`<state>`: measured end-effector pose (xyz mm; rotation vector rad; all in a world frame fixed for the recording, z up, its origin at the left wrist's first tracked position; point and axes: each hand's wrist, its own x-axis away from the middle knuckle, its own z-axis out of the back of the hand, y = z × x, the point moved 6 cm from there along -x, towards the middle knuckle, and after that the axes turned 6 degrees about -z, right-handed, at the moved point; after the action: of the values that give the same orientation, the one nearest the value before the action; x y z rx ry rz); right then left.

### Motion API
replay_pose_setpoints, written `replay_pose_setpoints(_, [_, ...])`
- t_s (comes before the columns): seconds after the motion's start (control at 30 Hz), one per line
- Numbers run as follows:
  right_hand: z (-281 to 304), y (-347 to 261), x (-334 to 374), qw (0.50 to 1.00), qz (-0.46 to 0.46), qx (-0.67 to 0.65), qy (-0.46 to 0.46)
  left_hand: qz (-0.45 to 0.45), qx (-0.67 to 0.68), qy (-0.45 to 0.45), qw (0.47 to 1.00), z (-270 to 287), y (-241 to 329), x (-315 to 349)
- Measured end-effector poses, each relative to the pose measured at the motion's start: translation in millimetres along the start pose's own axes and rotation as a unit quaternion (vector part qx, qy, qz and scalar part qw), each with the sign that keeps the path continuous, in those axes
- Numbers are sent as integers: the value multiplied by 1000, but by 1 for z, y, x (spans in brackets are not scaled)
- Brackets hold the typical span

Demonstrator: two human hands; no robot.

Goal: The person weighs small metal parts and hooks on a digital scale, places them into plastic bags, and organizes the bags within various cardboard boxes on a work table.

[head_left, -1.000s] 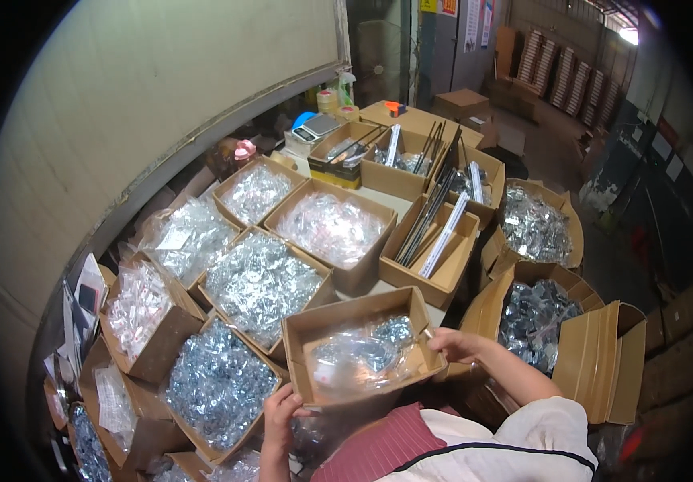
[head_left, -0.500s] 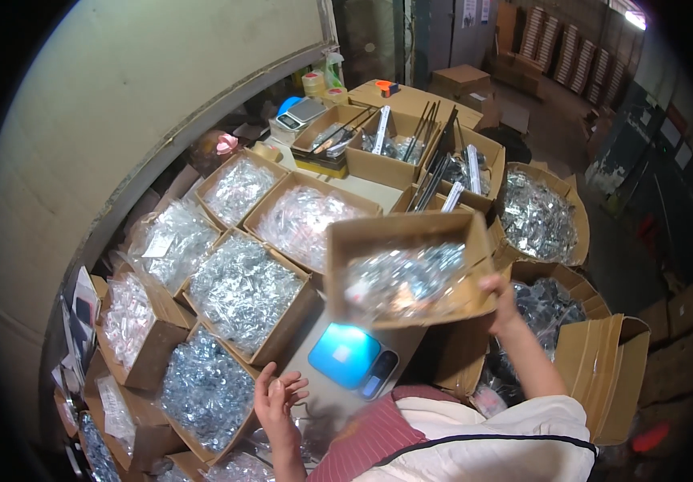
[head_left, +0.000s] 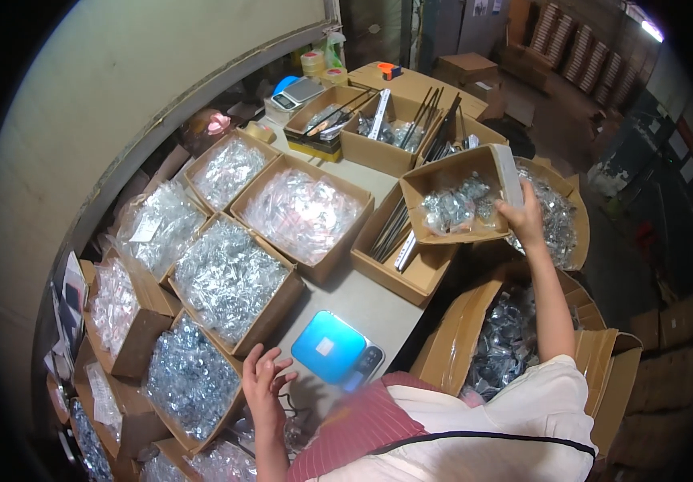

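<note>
My right hand grips a small cardboard box by its right wall, arm stretched out to the back right. Small clear bags of metal parts lie inside it. The box hangs tilted above a long carton of dark rods and white strips, and covers part of the containers behind. My left hand is raised with nothing in it, fingers apart and slightly bent. It is nearest to a blue-topped digital scale on the table and a carton of small metal pieces.
Cartons of bagged hardware crowd the left side. At the back, boxes hold rods and parts near a second scale. Open cartons of metal parts stand to my right. A tape dispenser lies on a far cardboard surface.
My right hand has carried the box from above the blue scale away to the back right. The long carton of rods now shows more fully. My left hand has shifted only slightly.
</note>
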<state>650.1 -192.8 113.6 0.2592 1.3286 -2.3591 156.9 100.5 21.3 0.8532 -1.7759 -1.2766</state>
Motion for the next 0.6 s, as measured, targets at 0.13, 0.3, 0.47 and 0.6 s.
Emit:
replay_pose_setpoints(0.13, [-18,-33,-2,994,69,88,-5,1,-3,-21,1000,-7,-5,1])
replay_pose_setpoints(0.3, [-39,-77,18,974,157,158,-45,-3,-18,16,1000,10,-17,7])
replay_pose_setpoints(0.47, [-56,-102,44,948,231,213,-35,-13,-28,46,998,30,-24,13])
replay_pose_setpoints(0.6, [-59,-112,44,928,285,237,-34,-27,-26,36,999,37,-21,15])
